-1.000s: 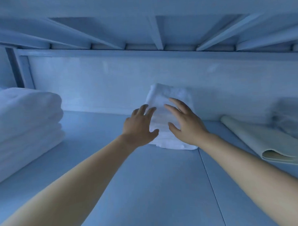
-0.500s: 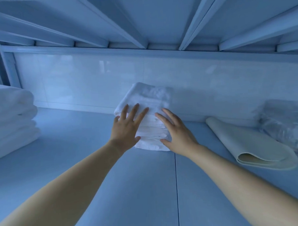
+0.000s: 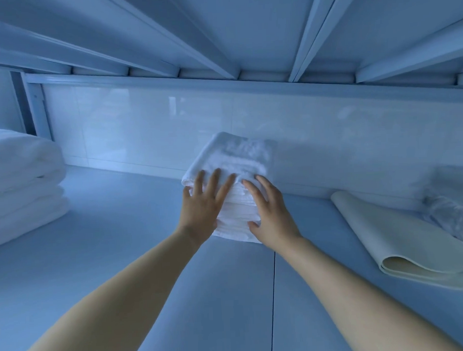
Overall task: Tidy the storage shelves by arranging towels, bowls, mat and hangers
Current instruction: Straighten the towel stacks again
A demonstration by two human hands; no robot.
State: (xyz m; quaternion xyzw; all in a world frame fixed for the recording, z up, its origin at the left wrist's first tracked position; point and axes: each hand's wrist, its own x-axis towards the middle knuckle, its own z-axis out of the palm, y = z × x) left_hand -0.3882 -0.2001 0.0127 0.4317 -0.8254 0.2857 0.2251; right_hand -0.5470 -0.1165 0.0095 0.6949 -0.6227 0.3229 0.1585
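Observation:
A small stack of folded white towels [image 3: 240, 159] stands near the back wall of the shelf, in the middle. My left hand [image 3: 202, 205] lies flat against the stack's front left, fingers straight and spread. My right hand [image 3: 272, 213] presses the front right of the stack with straight fingers, its thumb at the lower edge. A rolled cream mat [image 3: 403, 244] lies on the shelf to the right. A taller pile of large white towels [image 3: 21, 189] sits at the far left.
The shelf board [image 3: 122, 246] is bare between the two towel piles and in front of my arms. A crinkled clear plastic bag [image 3: 454, 200] rests behind the mat at the right edge. The upper shelf's ribs [image 3: 219, 43] hang low overhead.
Both hands have moved forward from hovering in front of the small towel stack to pressing flat against its front. The view has shifted, so the stack sits closer.

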